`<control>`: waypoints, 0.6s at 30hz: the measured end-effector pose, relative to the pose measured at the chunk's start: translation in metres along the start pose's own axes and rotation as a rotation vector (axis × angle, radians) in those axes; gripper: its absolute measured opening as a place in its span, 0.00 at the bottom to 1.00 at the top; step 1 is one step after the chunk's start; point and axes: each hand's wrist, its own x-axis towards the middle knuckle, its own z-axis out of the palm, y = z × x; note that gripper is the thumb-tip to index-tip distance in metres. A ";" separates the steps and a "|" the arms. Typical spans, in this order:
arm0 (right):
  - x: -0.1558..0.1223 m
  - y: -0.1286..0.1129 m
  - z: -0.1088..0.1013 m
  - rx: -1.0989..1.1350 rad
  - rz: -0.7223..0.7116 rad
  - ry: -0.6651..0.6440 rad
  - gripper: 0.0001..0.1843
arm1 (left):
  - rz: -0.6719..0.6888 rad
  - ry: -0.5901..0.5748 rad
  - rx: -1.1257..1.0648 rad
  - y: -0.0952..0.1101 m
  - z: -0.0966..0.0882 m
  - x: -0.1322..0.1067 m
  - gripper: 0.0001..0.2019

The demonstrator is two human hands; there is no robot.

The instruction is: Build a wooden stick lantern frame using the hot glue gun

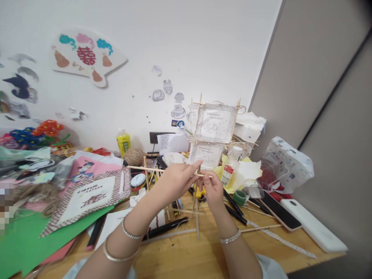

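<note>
In front of me, above the middle of the table, both hands meet at a crossing of thin wooden sticks. My left hand point(180, 179) is closed around the joint, with its fingertips at an upright stick. A long pale wooden stick point(145, 169) runs sideways behind this hand and shows again at the fingertips of my right hand point(214, 190). There my right thumb and fingers pinch it. More sticks point(197, 223) hang below the hands, seemingly part of the same frame. The left palm and most of the joint are hidden.
A paper-covered stick lantern point(216, 124) stands behind the hands, near a clear bottle point(231, 166) and a green tape roll point(240, 197). Black markers point(234, 203), a phone point(280, 211) and a white power bank point(314, 224) lie right. Twine point(133, 157) and a patterned panel point(93, 197) are left.
</note>
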 end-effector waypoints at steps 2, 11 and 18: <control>0.000 -0.002 0.000 -0.007 -0.007 0.001 0.15 | 0.003 0.005 0.011 0.000 0.001 0.000 0.18; 0.000 0.003 -0.002 0.021 -0.005 -0.010 0.14 | 0.020 0.034 0.008 0.000 -0.001 0.001 0.15; -0.001 0.003 -0.002 0.031 -0.003 0.003 0.13 | 0.018 0.038 0.054 0.001 0.002 0.000 0.14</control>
